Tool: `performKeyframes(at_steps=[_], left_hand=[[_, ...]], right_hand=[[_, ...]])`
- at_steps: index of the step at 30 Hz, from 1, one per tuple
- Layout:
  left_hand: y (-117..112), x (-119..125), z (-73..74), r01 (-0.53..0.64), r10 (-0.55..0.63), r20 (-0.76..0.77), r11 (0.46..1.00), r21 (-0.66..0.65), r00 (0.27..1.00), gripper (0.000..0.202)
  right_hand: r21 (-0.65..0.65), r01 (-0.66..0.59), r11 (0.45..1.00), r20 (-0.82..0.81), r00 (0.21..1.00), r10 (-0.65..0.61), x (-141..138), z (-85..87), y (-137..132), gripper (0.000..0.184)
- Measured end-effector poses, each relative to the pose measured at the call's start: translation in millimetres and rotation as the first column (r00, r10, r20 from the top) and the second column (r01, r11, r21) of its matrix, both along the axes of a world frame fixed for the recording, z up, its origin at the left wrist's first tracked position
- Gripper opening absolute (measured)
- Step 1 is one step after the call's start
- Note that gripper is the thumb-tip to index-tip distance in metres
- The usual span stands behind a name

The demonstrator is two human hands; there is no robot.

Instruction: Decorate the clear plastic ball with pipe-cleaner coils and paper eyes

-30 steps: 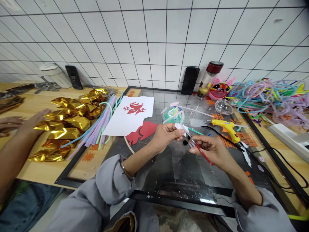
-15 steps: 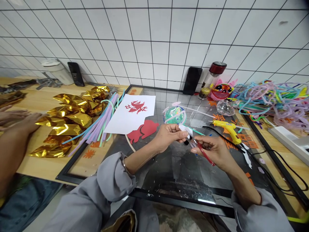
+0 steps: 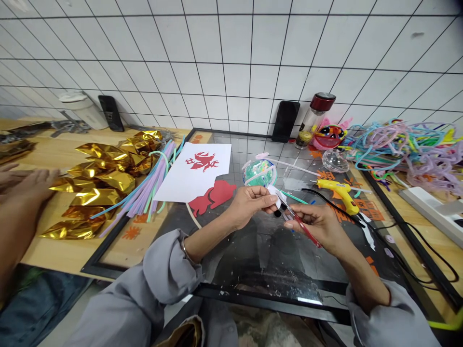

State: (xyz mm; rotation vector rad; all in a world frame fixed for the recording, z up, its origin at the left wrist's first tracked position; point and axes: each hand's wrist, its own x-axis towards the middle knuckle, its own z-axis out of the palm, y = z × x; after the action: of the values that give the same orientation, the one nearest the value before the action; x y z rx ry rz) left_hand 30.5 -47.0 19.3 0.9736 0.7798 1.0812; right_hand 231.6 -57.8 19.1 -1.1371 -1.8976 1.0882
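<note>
My left hand [image 3: 249, 205] pinches a small white paper piece [image 3: 275, 194] above the black-framed glass mat [image 3: 267, 260]. My right hand [image 3: 318, 224] is closed round red-handled scissors [image 3: 302, 226], whose tip meets the paper beside a small black dot [image 3: 277, 212]. Just behind my hands lies a green-white ball with white strips [image 3: 259, 172]. A yellow glue gun [image 3: 338, 190] lies to the right of it, with its black cord running off right.
Another person's hands [image 3: 21, 185] rest at the left by gold foil pieces [image 3: 101, 178] and pastel straws [image 3: 150, 185]. White paper with a red cutout [image 3: 197, 171], red paper shape [image 3: 213, 196], two phones [image 3: 285, 120], a jar [image 3: 314, 118], tangled pipe cleaners [image 3: 412, 147].
My hands have stayed together on the paper, shifting only slightly. The other person's hands at the left have moved a little over the wooden table.
</note>
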Motion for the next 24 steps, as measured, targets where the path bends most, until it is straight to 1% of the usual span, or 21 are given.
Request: performKeyframes(at_steps=[4, 7, 14, 18, 24], left_hand=[[1.7, -1.6, -0.9, 0.032, -0.028, -0.099, 0.999, 0.038, 0.995, 0.033], [1.8, -1.4, -0.5, 0.057, -0.049, -0.149, 0.997, 0.051, 0.988, 0.035], [2.2, -3.3, 1.4, 0.090, -0.079, -0.185, 0.994, 0.055, 0.980, 0.032], [2.8, -4.8, 2.4, 0.114, -0.103, -0.213, 0.993, 0.040, 0.972, 0.031], [3.3, -6.3, 2.4, 0.184, -0.173, -0.254, 0.983, 0.016, 0.952, 0.028]], right_hand=[[-0.034, -0.006, 0.999, 0.052, 0.999, 0.007, 2.7, -2.1, 0.9, 0.043], [-0.059, -0.003, 0.998, 0.057, 0.998, 0.007, 1.7, -0.7, 0.5, 0.046], [-0.043, -0.065, 0.997, 0.062, 0.996, 0.067, 0.6, 4.1, 0.1, 0.039], [-0.043, -0.088, 0.995, 0.058, 0.994, 0.090, 3.0, 3.5, 1.1, 0.041], [-0.111, -0.122, 0.986, 0.065, 0.989, 0.130, 3.0, 3.5, 1.4, 0.041]])
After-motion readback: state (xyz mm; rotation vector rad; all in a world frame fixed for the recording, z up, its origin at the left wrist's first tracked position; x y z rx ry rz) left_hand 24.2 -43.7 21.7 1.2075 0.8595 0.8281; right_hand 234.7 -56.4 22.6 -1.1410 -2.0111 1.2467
